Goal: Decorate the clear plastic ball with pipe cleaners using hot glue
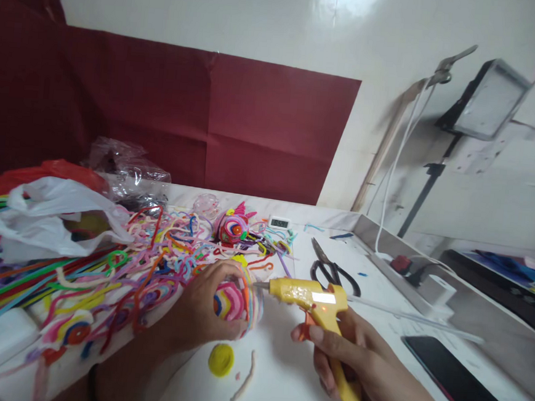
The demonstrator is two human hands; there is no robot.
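Glue gun (pixel 315 299) at a striped craft piece (pixel 232 303), both held above the near part of the tabletop (pixel 281 378).
Left hand (pixel 199 309): fingers and thumb clamped on the striped craft piece. Right hand (pixel 357 356): closed around the glue gun's handle, a finger at the orange trigger; nozzle points at the piece's right side, contact cannot be confirmed. A yellow disc (pixel 221 360) and a pale strip (pixel 245 379) lie below, toward the near edge. Scissors (pixel 332 271) lie open beyond the glue gun, toward the far edge; tangled fuzzy strips (pixel 171 245) spread toward the left edge.
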